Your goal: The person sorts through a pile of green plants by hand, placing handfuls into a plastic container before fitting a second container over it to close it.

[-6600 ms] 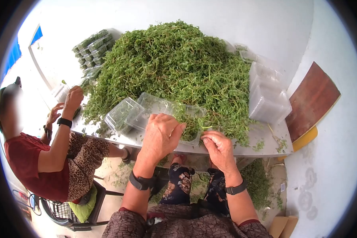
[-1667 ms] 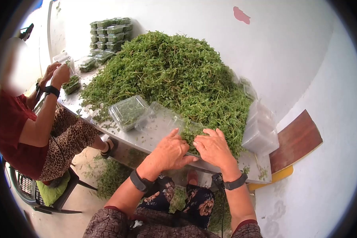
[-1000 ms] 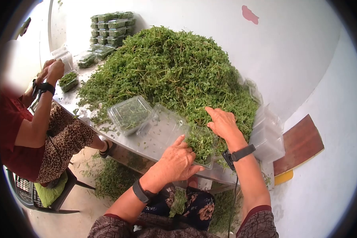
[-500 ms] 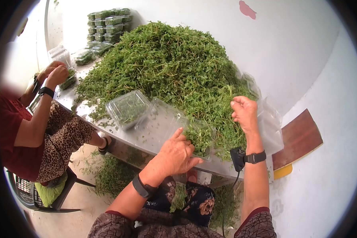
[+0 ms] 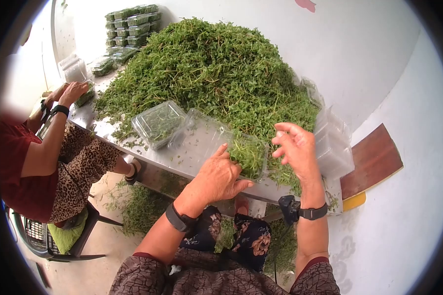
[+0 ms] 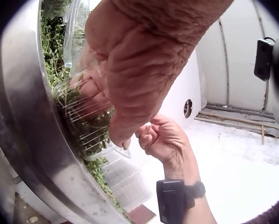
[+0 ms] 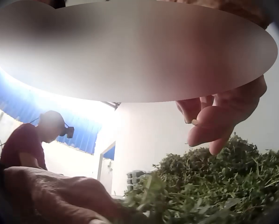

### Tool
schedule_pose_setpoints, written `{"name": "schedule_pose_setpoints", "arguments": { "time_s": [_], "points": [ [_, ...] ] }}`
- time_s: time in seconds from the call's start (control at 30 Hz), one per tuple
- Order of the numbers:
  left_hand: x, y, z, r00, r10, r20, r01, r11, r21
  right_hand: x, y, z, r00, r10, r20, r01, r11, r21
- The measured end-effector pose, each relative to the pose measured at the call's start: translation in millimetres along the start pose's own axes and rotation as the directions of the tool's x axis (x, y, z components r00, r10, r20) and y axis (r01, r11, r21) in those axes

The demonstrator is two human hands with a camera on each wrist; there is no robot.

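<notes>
A clear plastic clamshell container (image 5: 266, 160) with leafy green sprigs (image 5: 247, 156) in it lies at the table's front edge, its lid (image 5: 204, 132) folded back to the left. My left hand (image 5: 214, 178) holds its near side. In the left wrist view the fingers show through the ribbed clear wall (image 6: 86, 109), with the thumb on the outside. My right hand (image 5: 299, 150) hovers just right of the container, fingers loosely bent and nothing visible between them. Behind stands a big heap of the same greens (image 5: 206, 73).
A closed, filled clamshell (image 5: 160, 125) sits left of the lid. Stacked empty containers (image 5: 332, 147) stand at the right, filled ones (image 5: 133, 27) at the back left. Another person (image 5: 39, 157) sits at the left, hands on a container. A brown board (image 5: 371, 162) leans right of the table.
My right hand reached to the heap's right side, pinched a tuft of greens, came back towards the container and let go. More loose greens lie in the container. My left hand stays there.
</notes>
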State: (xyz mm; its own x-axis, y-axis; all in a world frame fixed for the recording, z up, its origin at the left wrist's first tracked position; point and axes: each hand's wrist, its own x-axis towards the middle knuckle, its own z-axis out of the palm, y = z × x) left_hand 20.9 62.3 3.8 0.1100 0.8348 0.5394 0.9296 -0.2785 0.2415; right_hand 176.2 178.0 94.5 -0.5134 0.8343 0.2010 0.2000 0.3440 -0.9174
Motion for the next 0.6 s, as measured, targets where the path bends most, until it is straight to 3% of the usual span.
{"name": "schedule_pose_setpoints", "arguments": {
  "time_s": [0.2, 0.27, 0.3, 0.33, 0.4, 0.43, 0.6],
  "points": [
    [1, 2, -2, 1.0, 0.004, 0.004, -0.004, 0.999, 0.037, 33, 29, -24, 0.99, -0.054, -0.129, 0.028, 0.982, -0.189],
    [1, 2, -3, 1.0, 0.002, 0.012, -0.003, 0.999, 0.032, 43, 38, -26, 0.989, -0.019, -0.148, -0.025, 0.957, -0.289],
    [1, 2, -4, 1.0, -0.003, 0.027, 0.002, 1.0, 0.027, 51, 44, -24, 0.982, -0.104, -0.159, 0.027, 0.906, -0.423],
    [1, 2, -4, 1.0, 0.0, 0.024, 0.0, 1.0, 0.028, 54, 48, -26, 0.981, -0.108, -0.162, 0.03, 0.905, -0.424],
    [0, 2, -4, 1.0, 0.013, 0.007, -0.013, 0.999, 0.042, 58, 47, -24, 0.991, -0.085, -0.106, -0.003, 0.769, -0.639],
    [1, 3, -5, 1.0, 0.014, 0.004, -0.014, 0.999, 0.045, 66, 63, -21, 0.983, -0.158, -0.096, 0.044, 0.707, -0.706],
    [2, 5, -9, 0.998, -0.007, 0.058, 0.006, 1.0, 0.03, 73, 57, -6, 0.998, -0.058, -0.024, 0.017, 0.622, -0.783]
  ]
}}
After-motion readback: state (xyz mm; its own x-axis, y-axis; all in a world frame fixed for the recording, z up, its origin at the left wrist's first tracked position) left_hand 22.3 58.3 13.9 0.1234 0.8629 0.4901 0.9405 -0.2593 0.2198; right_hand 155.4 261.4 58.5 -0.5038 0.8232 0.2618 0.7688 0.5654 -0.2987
